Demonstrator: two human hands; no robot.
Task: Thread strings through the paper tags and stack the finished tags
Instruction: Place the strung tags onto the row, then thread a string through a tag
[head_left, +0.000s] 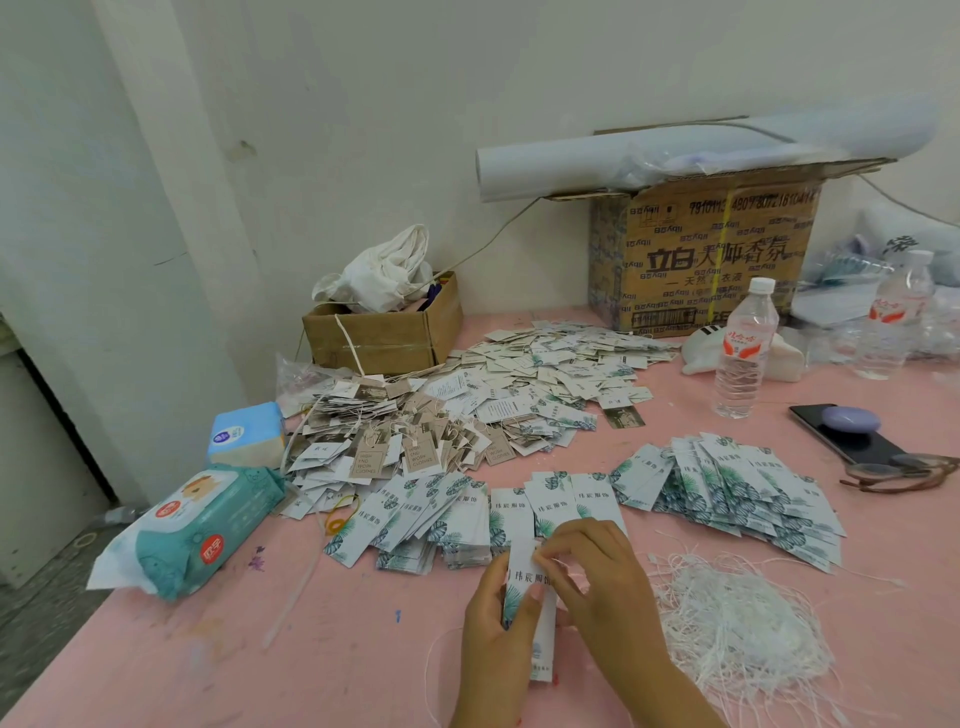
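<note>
My left hand (496, 618) grips a long white paper tag (523, 571) with a green leaf print, held upright over the pink table (332, 654). My right hand (592, 571) pinches at the tag's top end, where a thin white string (434, 670) trails down to the left. A tangled heap of white strings (743, 629) lies just right of my hands. Rows of leaf-print tags (431, 525) spread ahead of me, and a fanned stack of tags (737, 493) lies to the right.
Beyond lie a large loose pile of small tags (545, 374) and strung brown tags (395, 441). Wet wipes (202, 525) and a tissue pack (247, 434) sit left. Two cardboard boxes (384, 338) (711, 260), water bottles (743, 348), a phone (841, 431) and glasses (904, 473) stand around.
</note>
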